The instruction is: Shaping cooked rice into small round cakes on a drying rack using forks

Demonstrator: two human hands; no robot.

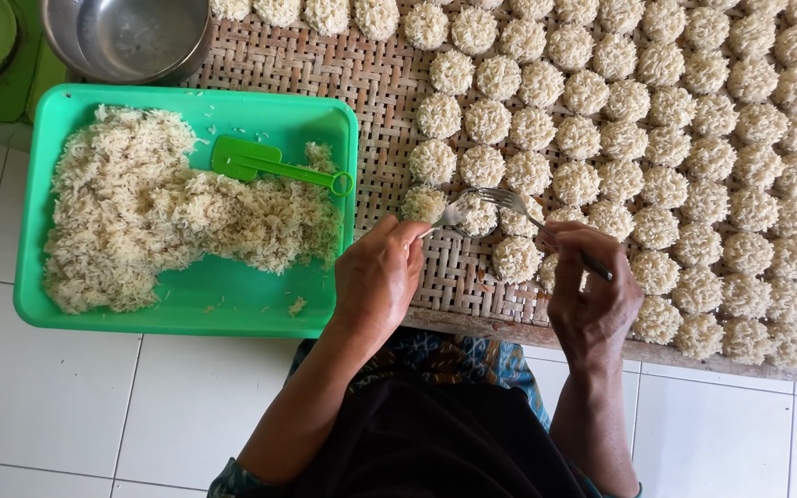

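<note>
On woven mat (362, 92): both hands w/ forks (509, 201), rice clump (422, 204).

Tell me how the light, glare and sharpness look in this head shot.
Head view: soft, even light with faint shadows; mild glare inside the steel bowl and on the white floor tiles; the rice clusters, green tray and fork are sharp; slight blur at the left hand fingertips; the dark clothing lacks detail.

Bare forearms; dark top; blue patterned cloth over lap.
</note>
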